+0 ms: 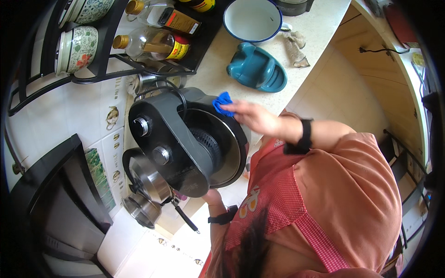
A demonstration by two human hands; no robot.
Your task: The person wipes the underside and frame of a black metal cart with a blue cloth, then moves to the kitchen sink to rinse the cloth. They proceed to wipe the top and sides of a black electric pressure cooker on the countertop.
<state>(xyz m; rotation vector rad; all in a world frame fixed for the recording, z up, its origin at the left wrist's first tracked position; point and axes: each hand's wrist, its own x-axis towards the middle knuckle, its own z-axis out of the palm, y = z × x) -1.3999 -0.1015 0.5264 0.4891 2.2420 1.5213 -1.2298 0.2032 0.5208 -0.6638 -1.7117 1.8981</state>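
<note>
In my right hand (255,118) is a bunched blue cloth (222,103), pressed to the rim of a black air fryer (167,139). The air fryer has two silver knobs, a grey band across its top and a power cord looped over it. Its round, dark cavity with a slotted part faces me, and the body looks tilted. My left hand (212,196) grips the air fryer's lower edge at the side; most of its fingers are hidden behind the body.
A blue-rimmed white enamel pot (253,20), a teal holder (257,67) and a crumpled beige cloth (295,48) lie on the counter (215,62). Bottles (149,43) and patterned bowls (80,48) stand on a black rack. Steel pots (153,177) sit beyond the air fryer, near the range hood (59,194).
</note>
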